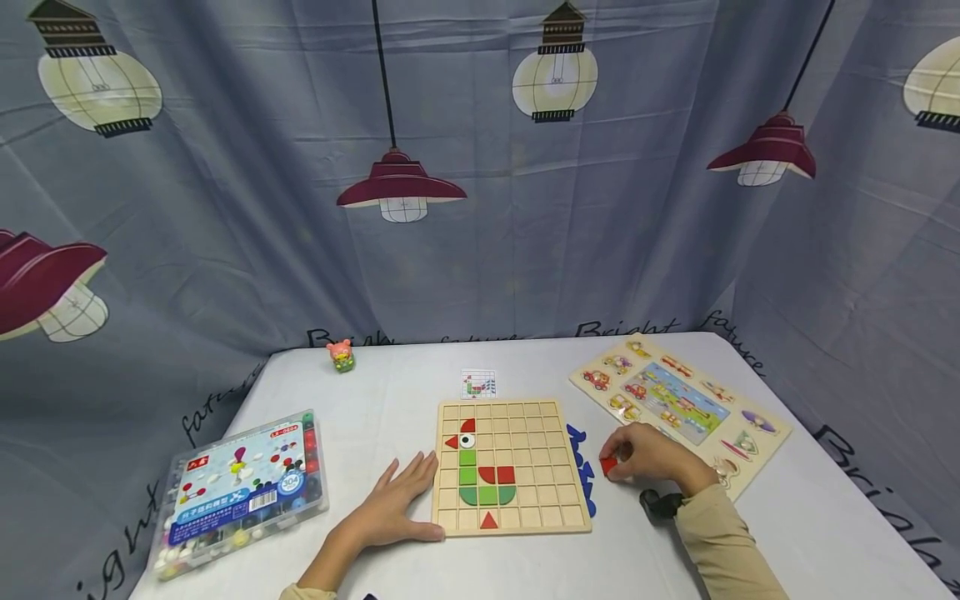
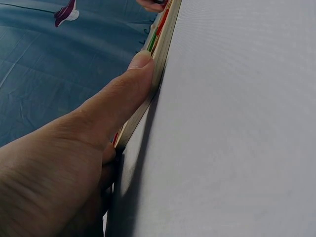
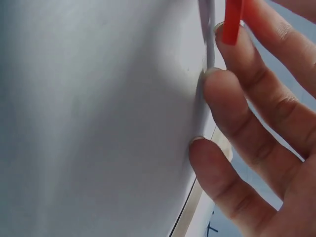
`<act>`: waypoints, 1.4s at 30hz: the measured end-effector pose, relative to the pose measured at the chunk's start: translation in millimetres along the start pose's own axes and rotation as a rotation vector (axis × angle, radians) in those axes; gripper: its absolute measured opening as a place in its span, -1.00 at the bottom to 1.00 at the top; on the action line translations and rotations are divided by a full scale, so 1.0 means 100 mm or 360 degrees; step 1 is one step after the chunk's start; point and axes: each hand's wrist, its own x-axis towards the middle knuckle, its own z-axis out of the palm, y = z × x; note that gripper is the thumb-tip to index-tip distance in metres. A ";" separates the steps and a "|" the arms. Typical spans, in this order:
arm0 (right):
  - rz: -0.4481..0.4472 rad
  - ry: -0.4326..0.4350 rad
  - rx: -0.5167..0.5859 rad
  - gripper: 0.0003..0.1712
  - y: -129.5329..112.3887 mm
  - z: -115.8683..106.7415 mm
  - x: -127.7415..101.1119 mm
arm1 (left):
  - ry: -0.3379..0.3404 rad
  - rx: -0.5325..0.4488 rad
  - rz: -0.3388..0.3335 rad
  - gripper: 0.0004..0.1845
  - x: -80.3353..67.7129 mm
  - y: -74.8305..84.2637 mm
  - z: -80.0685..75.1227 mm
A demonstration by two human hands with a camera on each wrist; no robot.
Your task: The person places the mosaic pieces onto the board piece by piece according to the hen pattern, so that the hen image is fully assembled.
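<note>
- The right hand rests on the white table at about 3 o'clock from the wooden grid board. Its fingers are curled and pinch a small red tile at the fingertips.
- In the right wrist view, the red tile stands on edge between the fingertips, and the other fingers touch the tabletop.
- The left hand lies flat and open on the table at 9 o'clock from the board, fingers straight and spread. In the left wrist view, its thumb presses against the board's side edge.
- The wooden grid board lies between the two hands. It holds red, green and white tiles forming a bird-like figure, toward its left half.
- Blue pieces lie just beside the board's right edge, between the board and the right hand.
- A small pattern card lies at 12 o'clock from the board.
- A wooden vehicle puzzle board lies at 2 o'clock, just behind the right hand.
- A clear plastic box of coloured pieces sits at 9 o'clock, well apart from the left hand.
- A small pink toy figure stands at 10 o'clock near the table's far edge.
- A grey curtain printed with lamps hangs behind the table.
</note>
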 end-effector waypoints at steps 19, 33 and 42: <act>-0.0169 0.0077 -0.0076 -0.77 -0.29 0.01 0.16 | -0.0009 -0.0006 0.0000 0.19 0.00 -0.01 -0.01; -0.0232 0.0050 -0.0073 -0.76 -0.52 0.08 0.26 | -0.0005 -0.0030 -0.0015 0.20 -0.01 -0.01 -0.01; -0.0328 0.0036 -0.0105 -0.78 -0.66 0.16 0.38 | -0.0006 0.0002 0.0010 0.19 -0.02 0.00 0.00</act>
